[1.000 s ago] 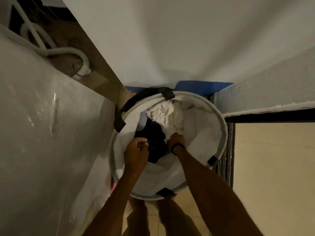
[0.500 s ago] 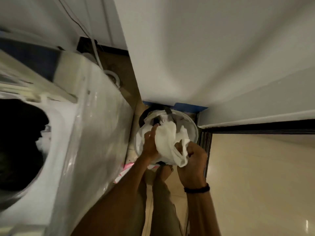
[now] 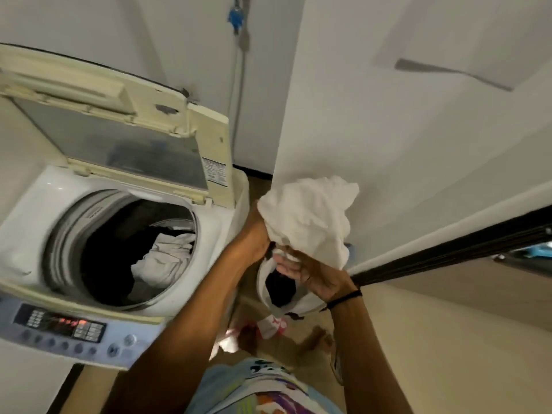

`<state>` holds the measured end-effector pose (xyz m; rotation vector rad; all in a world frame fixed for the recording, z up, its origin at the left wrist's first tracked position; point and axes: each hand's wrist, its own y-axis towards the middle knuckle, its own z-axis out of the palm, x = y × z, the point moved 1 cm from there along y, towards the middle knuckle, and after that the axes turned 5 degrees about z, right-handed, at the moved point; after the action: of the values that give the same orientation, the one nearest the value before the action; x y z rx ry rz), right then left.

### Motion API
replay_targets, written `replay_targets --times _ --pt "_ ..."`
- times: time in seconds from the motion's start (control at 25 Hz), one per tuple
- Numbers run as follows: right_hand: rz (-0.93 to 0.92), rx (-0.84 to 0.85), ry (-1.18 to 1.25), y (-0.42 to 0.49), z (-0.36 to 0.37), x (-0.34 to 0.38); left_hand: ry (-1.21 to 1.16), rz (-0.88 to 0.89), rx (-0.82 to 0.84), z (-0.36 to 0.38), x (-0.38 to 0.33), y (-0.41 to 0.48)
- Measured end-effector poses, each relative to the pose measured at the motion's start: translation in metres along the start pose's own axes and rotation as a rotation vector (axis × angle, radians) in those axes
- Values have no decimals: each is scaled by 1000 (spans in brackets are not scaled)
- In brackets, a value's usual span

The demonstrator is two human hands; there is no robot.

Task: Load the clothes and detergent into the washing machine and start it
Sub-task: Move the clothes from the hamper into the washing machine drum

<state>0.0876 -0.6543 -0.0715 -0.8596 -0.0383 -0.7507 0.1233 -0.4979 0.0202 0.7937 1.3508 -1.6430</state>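
White cloth (image 3: 310, 216) is bunched between your two hands, lifted clear of the hamper (image 3: 268, 282) and hanging to the right of the washer (image 3: 27, 222). Your left hand (image 3: 254, 240) is curled shut on the bundle's near-left underside; your right hand (image 3: 310, 273) is cupped beneath it, fingers partly open and pressed up into the folds, so it props more than it clamps. The picture is smeared with motion, so how firmly either hand pinches I cannot tell.

Judging by that, the step in hand is carrying this load across to the drum (image 3: 125, 246). The lid (image 3: 125, 144) stands open behind it, and pale and dark clothes already lie inside, low on the right.

To do it well:
- Keep the bundle gathered. A loose tail appears to droop by your right wrist; tuck it in or it may drag along the washer's rim.
- Carry it up over the near right corner of the machine, not through it, and stay clear of the lid's edge.
- Let go only once the cloth is over the middle of the opening, so nothing drapes on the rim.
- Drop it loosely toward the emptier left side; packing it down will likely unbalance the spin.

Dark clothes still show in the hamper, so more trips are probably due. The panel (image 3: 59, 324) is lit. Detergent is nowhere in view.
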Motion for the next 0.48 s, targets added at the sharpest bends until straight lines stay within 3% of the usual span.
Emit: replay_targets --times 0.04,0.12,0.24,0.32,0.4,0.44,0.48 --pt "-104 17 77 1 12 -1 -38 -31 -10 -10 -4 -5" --pt "-145 92 67 -4 54 -3 -33 -55 -59 -46 -4 -18" --pt "-105 186 -265 -8 124 -4 -178 -3 22 -90 -2 -51" --pt "-124 155 -610 -1 156 -7 -322 101 -122 -116 -12 -70" --pt "-321 15 -1004 11 178 -12 -293 198 -286 -143 -27 -82" --pt "-445 -26 -1140 16 188 -16 -281 224 -337 -158 -33 -86" --pt "-432 40 -1144 24 195 -22 -289 234 -367 -174 -34 -86"
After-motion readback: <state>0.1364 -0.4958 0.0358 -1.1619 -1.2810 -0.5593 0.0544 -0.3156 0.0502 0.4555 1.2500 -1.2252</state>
